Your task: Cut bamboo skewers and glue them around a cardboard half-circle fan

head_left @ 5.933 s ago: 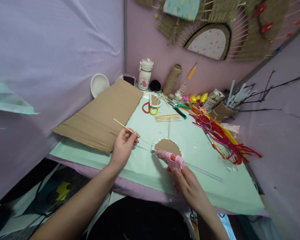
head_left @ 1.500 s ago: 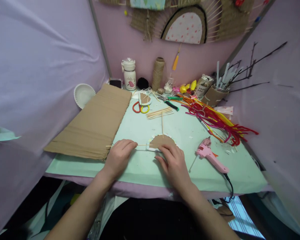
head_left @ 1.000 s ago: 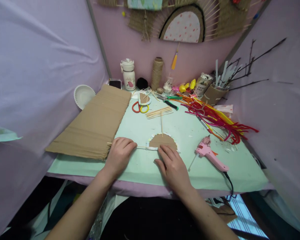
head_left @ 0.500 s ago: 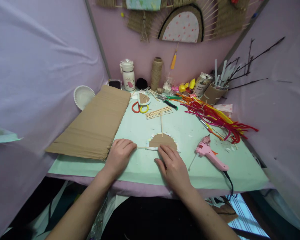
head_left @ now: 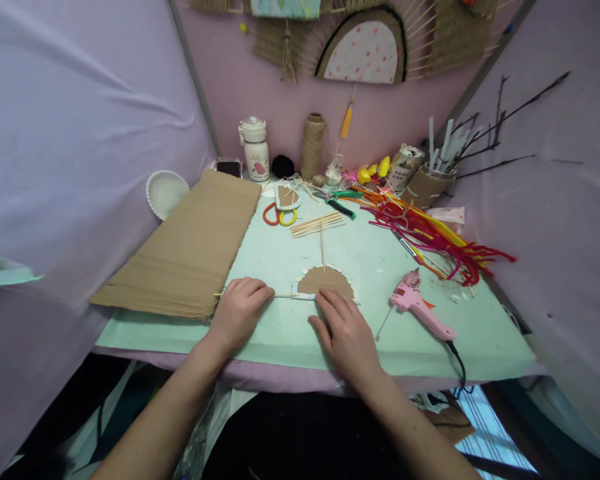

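Note:
A brown cardboard half-disc [head_left: 325,281] with a white scalloped rim lies on the mint-green mat [head_left: 275,253]. A thin wooden skewer [head_left: 283,295] lies flat, reaching from its left corner under my left hand [head_left: 237,312]. That hand's fingers are curled down over the skewer and hold it to the table. My right hand [head_left: 346,335] rests flat with stretched fingers on the half-disc's straight lower edge. Another skewer [head_left: 323,248] sticks out from the top of the half-disc. A pink glue gun [head_left: 420,311] lies on the mat to the right of my right hand, untouched.
A large cardboard sheet [head_left: 190,241] covers the left of the table, a paper plate [head_left: 166,192] behind it. A bundle of skewers [head_left: 317,225], scissors [head_left: 279,215], pliers [head_left: 343,203], pipe cleaners [head_left: 430,233], a bottle [head_left: 254,149] and a twine spool [head_left: 313,143] crowd the back.
Earlier my right hand held the glue gun and my left held the skewer in the air. Now the gun lies at the right and both hands press down. Nothing has moved in the last second.

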